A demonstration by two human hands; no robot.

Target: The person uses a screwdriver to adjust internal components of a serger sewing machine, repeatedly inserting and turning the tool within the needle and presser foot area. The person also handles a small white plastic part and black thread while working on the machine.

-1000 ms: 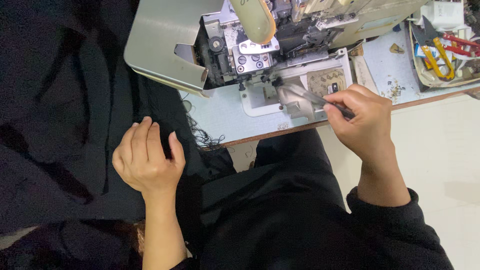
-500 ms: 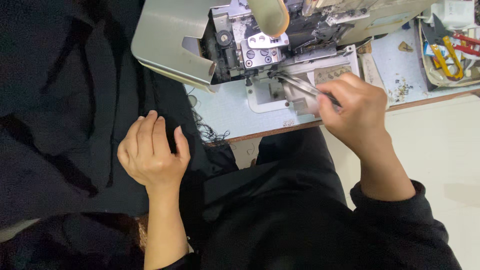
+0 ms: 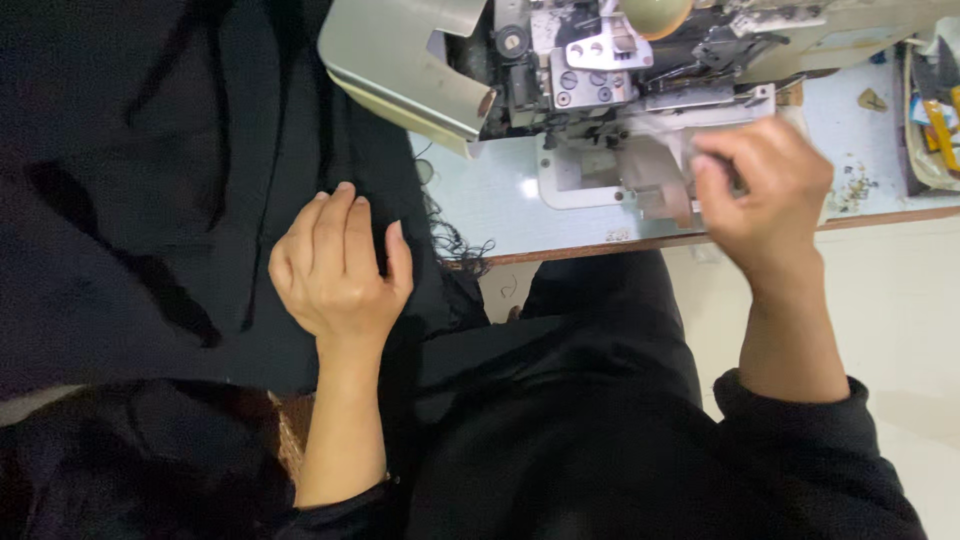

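My left hand [image 3: 335,265] lies flat on black fabric [image 3: 150,200], fingers slightly spread, holding nothing. My right hand [image 3: 765,185] is pinched shut at the front of a grey overlock sewing machine [image 3: 600,60], beside its small swung-open front flap [image 3: 655,180]. The thin metal tweezers seen in this hand in the earlier frames are now hidden behind the fingers. My lap, in black clothing, fills the bottom of the view.
The machine stands on a pale blue table [image 3: 500,200] with a brown front edge. A tangle of dark loose threads [image 3: 455,240] hangs at the fabric's edge. A tray with scissors and small tools [image 3: 935,110] sits at the far right. Pale floor [image 3: 900,300] lies below.
My right hand has drawn back slightly from the machine's stitching area and closed over the tweezers. My left hand has stayed on the fabric. The view has shifted left.
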